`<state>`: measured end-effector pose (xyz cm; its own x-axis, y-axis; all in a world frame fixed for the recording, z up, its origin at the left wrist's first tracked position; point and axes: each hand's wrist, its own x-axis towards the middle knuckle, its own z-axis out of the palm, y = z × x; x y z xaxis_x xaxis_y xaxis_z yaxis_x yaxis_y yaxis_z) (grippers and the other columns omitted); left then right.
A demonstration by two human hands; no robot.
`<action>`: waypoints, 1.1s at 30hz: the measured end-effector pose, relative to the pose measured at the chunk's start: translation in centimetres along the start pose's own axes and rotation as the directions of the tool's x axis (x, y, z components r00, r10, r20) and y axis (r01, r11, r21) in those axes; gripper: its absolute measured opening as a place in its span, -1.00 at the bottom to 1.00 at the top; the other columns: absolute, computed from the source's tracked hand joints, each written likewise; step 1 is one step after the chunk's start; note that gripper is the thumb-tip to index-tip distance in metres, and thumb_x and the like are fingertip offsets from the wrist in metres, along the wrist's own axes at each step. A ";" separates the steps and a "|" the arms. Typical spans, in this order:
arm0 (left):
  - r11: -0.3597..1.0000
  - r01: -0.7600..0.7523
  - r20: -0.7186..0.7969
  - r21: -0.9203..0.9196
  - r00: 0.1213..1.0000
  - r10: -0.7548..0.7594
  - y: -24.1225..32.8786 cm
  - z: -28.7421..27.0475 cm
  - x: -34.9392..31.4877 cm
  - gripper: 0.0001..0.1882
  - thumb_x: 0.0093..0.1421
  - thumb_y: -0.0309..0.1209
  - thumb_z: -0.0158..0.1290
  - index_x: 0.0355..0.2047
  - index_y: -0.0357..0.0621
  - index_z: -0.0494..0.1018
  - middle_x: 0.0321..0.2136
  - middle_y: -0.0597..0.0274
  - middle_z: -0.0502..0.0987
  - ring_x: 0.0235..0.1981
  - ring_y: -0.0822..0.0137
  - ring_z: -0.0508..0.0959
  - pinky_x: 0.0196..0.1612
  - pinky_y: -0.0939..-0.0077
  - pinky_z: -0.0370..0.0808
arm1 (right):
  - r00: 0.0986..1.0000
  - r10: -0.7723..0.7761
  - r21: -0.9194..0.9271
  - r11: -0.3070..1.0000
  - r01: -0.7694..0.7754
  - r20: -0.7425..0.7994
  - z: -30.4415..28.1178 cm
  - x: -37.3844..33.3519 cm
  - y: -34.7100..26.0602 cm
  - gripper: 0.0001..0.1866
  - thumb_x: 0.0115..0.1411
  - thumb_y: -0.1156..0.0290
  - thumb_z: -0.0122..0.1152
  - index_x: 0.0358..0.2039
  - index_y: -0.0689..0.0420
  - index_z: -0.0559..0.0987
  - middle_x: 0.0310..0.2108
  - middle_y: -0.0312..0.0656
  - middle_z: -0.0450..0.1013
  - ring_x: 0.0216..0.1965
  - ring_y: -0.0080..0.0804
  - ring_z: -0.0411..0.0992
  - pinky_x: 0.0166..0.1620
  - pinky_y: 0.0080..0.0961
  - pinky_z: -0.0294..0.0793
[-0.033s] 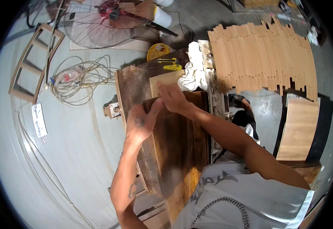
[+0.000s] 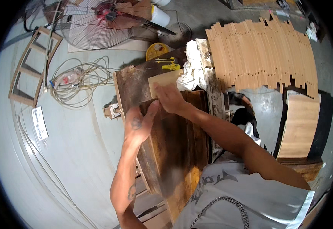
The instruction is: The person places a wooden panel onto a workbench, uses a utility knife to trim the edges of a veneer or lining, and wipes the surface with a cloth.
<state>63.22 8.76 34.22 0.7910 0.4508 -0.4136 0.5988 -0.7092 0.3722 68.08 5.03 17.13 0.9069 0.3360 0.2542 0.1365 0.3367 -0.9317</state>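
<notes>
Head view: looking down from above, I see two bare hands working close together over a narrow workbench (image 2: 130,82).
Left hand: this hand (image 2: 138,124) is at the near-left corner of the dark wooden board's end; its thumb lies along the edge, and the other fingers are hidden, so I cannot tell how firmly they grip.
Right hand: this hand (image 2: 169,98) is just beside the left thumb, its fingers bent and their tips against the pale wood sheet; I cannot tell if they pinch it or only press.
Dark wooden board: it (image 2: 174,141) lies lengthwise under the forearms, between the hands and the person's grey shirt (image 2: 265,194).
Pale wood sheet: it (image 2: 165,77) lies on the bench just beyond the board, partly covered by the right hand.
Bench far end: two yellow tools (image 2: 170,67) lie beside a crumpled white cloth (image 2: 192,68).
Right side: many light wooden strips (image 2: 262,57) are laid in a row, and near them another person (image 2: 243,115) is partly visible.
Left floor: a coiled hose (image 2: 75,87) rests near a wooden frame (image 2: 31,70), below a large fan (image 2: 94,28).
</notes>
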 end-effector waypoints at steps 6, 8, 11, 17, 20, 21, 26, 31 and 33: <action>0.997 0.083 -0.043 0.005 0.996 -0.082 1.3 -0.1 -1.1 -0.70 0.21 -0.24 0.07 -0.38 -0.29 0.54 -0.59 0.41 0.47 -0.56 0.54 0.28 -0.48 0.58 0.27 | 0.990 0.094 -0.085 0.993 -0.085 0.106 -0.1 -0.5 -0.9 -0.44 0.32 0.12 -0.35 -0.67 0.19 0.41 -0.74 0.04 0.33 -0.62 0.12 0.33 -0.46 -0.04 0.30; 0.997 0.062 -0.053 -0.040 0.997 -0.064 0.6 0.2 -1.3 -0.69 0.21 -0.23 0.07 -0.39 -0.29 0.54 -0.61 0.43 0.44 -0.57 0.55 0.27 -0.49 0.58 0.25 | 0.999 0.021 -0.017 1.000 -0.020 0.041 0.1 -0.8 -1.1 -0.46 0.33 0.17 -0.29 -0.71 0.21 0.35 -0.77 0.03 0.25 -0.68 0.08 0.24 -0.55 -0.14 0.20; 0.997 0.071 -0.045 -0.014 0.996 -0.072 0.4 0.1 -1.3 -0.69 0.21 -0.23 0.07 -0.44 -0.28 0.53 -0.65 0.49 0.38 -0.58 0.59 0.23 -0.53 0.63 0.19 | 1.000 -0.017 -0.033 0.999 0.017 0.000 0.4 -0.9 -1.0 -0.47 0.33 0.21 -0.26 -0.74 0.22 0.32 -0.78 0.03 0.21 -0.71 0.06 0.20 -0.59 -0.18 0.16; 0.991 -0.073 -0.045 -0.115 0.997 0.068 -1.4 0.1 -1.7 -0.72 0.22 -0.30 0.07 -0.50 -0.28 0.52 -0.70 0.54 0.29 -0.64 0.61 0.15 -0.61 0.63 0.07 | 0.995 0.016 -0.078 0.997 -0.008 0.103 0.2 -1.5 -1.4 -0.55 0.30 0.22 -0.31 -0.64 0.14 0.41 -0.76 0.00 0.33 -0.65 0.11 0.32 -0.51 -0.03 0.28; 0.998 0.006 -0.003 -0.068 1.000 -0.006 -1.0 -0.4 -1.6 -0.72 0.22 -0.31 0.07 -0.51 -0.29 0.51 -0.72 0.54 0.27 -0.65 0.61 0.15 -0.61 0.62 0.09 | 0.996 -0.027 -0.082 0.996 0.033 0.083 0.3 -1.4 -1.1 -0.56 0.30 0.23 -0.28 -0.64 0.14 0.41 -0.77 0.00 0.32 -0.67 0.10 0.31 -0.54 -0.02 0.27; 0.998 -0.004 -0.004 -0.057 1.000 0.004 -1.0 -0.5 -1.6 -0.72 0.21 -0.31 0.07 -0.52 -0.29 0.50 -0.72 0.54 0.26 -0.65 0.60 0.15 -0.61 0.62 0.09 | 0.996 -0.039 -0.086 0.995 0.046 0.079 0.3 -1.5 -1.0 -0.57 0.29 0.24 -0.28 -0.64 0.13 0.41 -0.77 0.00 0.32 -0.68 0.10 0.31 -0.55 -0.02 0.26; 0.997 -0.070 -0.077 0.024 0.994 0.072 -0.8 -0.1 -1.9 -0.67 0.21 -0.32 0.08 -0.63 -0.27 0.44 -0.74 0.52 0.24 -0.66 0.60 0.13 -0.62 0.61 0.08 | 0.998 -0.027 -0.121 0.992 0.034 0.062 0.8 -1.8 -0.8 -0.56 0.30 0.24 -0.28 -0.65 0.13 0.42 -0.77 -0.01 0.32 -0.67 0.10 0.31 -0.53 -0.02 0.27; 0.997 -0.059 -0.062 -0.048 0.996 0.056 -2.2 -0.4 -1.9 -0.63 0.19 -0.32 0.10 -0.68 -0.28 0.38 -0.76 0.51 0.22 -0.67 0.58 0.13 -0.64 0.61 0.08 | 0.996 -0.038 -0.089 0.995 0.045 0.077 0.7 -1.9 -1.2 -0.58 0.29 0.28 -0.25 -0.65 0.16 0.39 -0.76 0.00 0.30 -0.67 0.08 0.30 -0.55 -0.07 0.23; 0.997 -0.052 -0.066 -0.055 0.997 0.049 -2.4 -0.5 -1.9 -0.63 0.19 -0.32 0.10 -0.68 -0.29 0.38 -0.77 0.51 0.22 -0.67 0.58 0.13 -0.64 0.60 0.08 | 0.992 -0.120 -0.121 0.985 0.124 0.039 1.0 -2.0 -0.8 -0.61 0.29 0.36 -0.20 -0.66 0.21 0.34 -0.77 -0.01 0.24 -0.70 0.04 0.25 -0.61 -0.17 0.15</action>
<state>60.33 9.88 34.57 0.8257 0.4503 -0.3398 0.5626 -0.7011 0.4381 65.75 4.98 17.67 0.8680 0.3268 0.3739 0.2949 0.2666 -0.9176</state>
